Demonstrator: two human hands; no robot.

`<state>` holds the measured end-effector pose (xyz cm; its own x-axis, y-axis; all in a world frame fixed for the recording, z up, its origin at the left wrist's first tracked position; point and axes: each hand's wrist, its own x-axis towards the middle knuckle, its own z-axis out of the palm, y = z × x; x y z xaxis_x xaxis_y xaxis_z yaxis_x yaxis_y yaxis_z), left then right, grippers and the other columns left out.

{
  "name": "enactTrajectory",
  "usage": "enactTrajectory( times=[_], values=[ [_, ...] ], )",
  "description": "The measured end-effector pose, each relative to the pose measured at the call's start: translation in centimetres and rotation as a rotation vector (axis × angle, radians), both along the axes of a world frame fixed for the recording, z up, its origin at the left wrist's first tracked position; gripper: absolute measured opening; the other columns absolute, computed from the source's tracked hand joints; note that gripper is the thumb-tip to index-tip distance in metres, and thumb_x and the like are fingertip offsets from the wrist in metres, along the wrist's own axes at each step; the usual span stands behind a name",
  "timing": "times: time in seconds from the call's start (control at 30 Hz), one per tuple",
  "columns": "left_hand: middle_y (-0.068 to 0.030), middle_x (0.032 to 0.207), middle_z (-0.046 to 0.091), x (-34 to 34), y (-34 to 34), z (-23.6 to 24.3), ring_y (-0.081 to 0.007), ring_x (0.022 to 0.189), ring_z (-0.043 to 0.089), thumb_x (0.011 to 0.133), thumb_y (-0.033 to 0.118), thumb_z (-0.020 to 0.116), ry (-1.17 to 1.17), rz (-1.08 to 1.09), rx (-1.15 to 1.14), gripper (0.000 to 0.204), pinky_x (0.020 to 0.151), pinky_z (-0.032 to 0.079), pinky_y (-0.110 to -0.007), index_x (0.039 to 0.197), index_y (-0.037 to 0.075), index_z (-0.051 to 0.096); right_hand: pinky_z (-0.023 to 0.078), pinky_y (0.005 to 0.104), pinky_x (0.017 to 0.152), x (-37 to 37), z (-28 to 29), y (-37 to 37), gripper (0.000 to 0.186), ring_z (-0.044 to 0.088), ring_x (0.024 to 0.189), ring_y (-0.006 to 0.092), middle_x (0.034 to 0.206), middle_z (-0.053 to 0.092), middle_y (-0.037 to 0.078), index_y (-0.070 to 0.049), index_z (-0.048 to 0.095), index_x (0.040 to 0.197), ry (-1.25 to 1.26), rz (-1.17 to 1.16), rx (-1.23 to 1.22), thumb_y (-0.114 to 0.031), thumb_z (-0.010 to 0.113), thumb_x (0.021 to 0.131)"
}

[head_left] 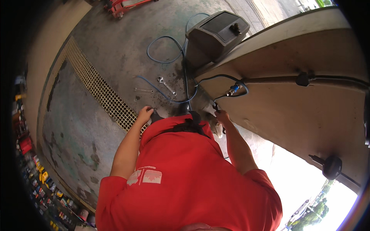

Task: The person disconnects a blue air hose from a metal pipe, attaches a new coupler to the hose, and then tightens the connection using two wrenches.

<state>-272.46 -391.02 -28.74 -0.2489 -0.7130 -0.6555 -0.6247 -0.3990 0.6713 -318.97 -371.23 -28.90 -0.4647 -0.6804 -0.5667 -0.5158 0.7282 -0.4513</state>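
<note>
My right hand [222, 116] is closed around a slim dark tool [215, 106] beside my right hip, close to the wall. Its kind is hard to make out, as my fingers cover its middle. My left hand [145, 114] hangs by my left thigh with its fingers loosely bent and apart, and nothing shows in it. On the floor ahead lie an adjustable wrench [167, 86] and a thinner combination wrench [143, 90]. A blue hose [169, 98] curves around them. Another loop reaches a blue fitting [233, 90] against the wall, just beyond my right hand.
A grey box-shaped machine [216, 34] stands by the low wall [293, 92] at the far right. Yellowish floor grating [101, 91] runs along the left. A red floor jack [127, 5] sits at the far edge. Many coloured items [42, 175] line the left side.
</note>
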Motion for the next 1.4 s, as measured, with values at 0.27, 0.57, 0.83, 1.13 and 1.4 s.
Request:
enactTrajectory(
  times=[0.27,0.57,0.83,1.13,1.4],
  values=[
    [-0.0171,0.103,0.067,16.0,5.3,-4.4,-0.0270,0.092,0.065,0.086,0.028,0.061,-0.135,0.488,0.134,0.037,0.079,0.051,-0.038,0.107,-0.002,0.064,0.046,0.0347,0.046,9.4,4.3,-4.9,0.031,0.060,0.054,0.0192,0.068,0.063,0.010,-0.001,0.068,0.100,-0.248,0.017,0.400,-0.028,0.062,0.086],
    [-0.0019,0.055,0.044,25.0,15.6,-5.0,-0.0176,0.047,0.045,0.088,0.027,0.055,-0.140,0.623,0.489,0.025,0.045,0.043,-0.037,0.070,0.010,0.050,0.042,0.0322,0.042,13.0,6.7,-6.4,0.021,0.056,0.049,0.0173,0.066,0.060,0.010,0.001,0.065,0.089,-0.235,0.039,0.419,-0.019,0.059,0.087],
    [-0.0166,0.096,0.070,24.9,10.5,-9.2,-0.0275,0.091,0.067,0.085,0.032,0.061,-0.143,0.405,0.140,0.038,0.079,0.050,-0.036,0.108,0.002,0.066,0.030,0.0289,0.038,18.4,5.2,-10.8,0.009,0.042,0.044,0.0119,0.060,0.047,0.003,-0.002,0.055,0.094,-0.403,-0.110,0.393,-0.009,0.052,0.089],
    [-0.0052,0.085,0.063,24.2,3.0,-4.3,-0.0178,0.066,0.060,0.090,0.030,0.060,-0.019,0.596,0.332,0.033,0.056,0.049,-0.032,0.112,0.004,0.060,0.041,0.0345,0.042,21.4,4.8,-16.0,0.032,0.052,0.048,0.0205,0.066,0.058,0.011,-0.003,0.061,0.115,-0.512,-0.115,0.298,-0.008,0.054,0.085],
    [-0.0026,0.090,0.059,16.4,-1.1,0.9,-0.0128,0.073,0.058,0.094,0.032,0.056,0.267,0.590,0.560,0.034,0.058,0.049,-0.029,0.120,0.010,0.052,0.050,0.0421,0.082,28.8,4.6,-25.9,0.042,0.064,0.094,0.0370,0.098,0.065,0.023,-0.011,0.064,0.119,-0.288,0.482,0.032,-0.014,0.056,0.078]
  ],
)
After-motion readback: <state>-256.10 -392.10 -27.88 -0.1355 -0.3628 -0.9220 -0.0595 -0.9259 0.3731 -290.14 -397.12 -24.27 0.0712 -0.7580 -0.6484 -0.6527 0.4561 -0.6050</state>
